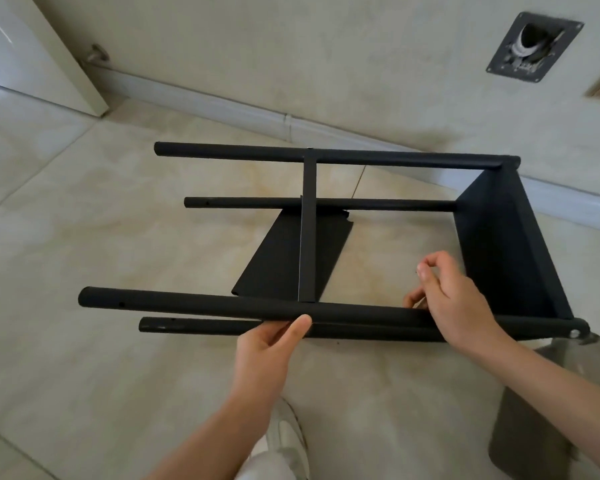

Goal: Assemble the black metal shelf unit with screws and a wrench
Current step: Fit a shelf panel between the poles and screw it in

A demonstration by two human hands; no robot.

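Now, mid-assembly, the left hand (pixel 274 344) grips the shelf unit's near post (pixel 201 304) while the right hand (pixel 447 292), beside the end shelf (pixel 510 244), pinches something tiny, probably a screw needing its hole.

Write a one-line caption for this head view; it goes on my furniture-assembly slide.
Left hand holds the near tube of a black shelf frame lying sideways on the tiled floor; right hand reaches over it.

The black metal shelf unit (pixel 326 237) lies on its side, four round posts horizontal. One shelf panel (pixel 506 247) stands fixed right of the grip; another (pixel 291 258) sits loose beyond it.
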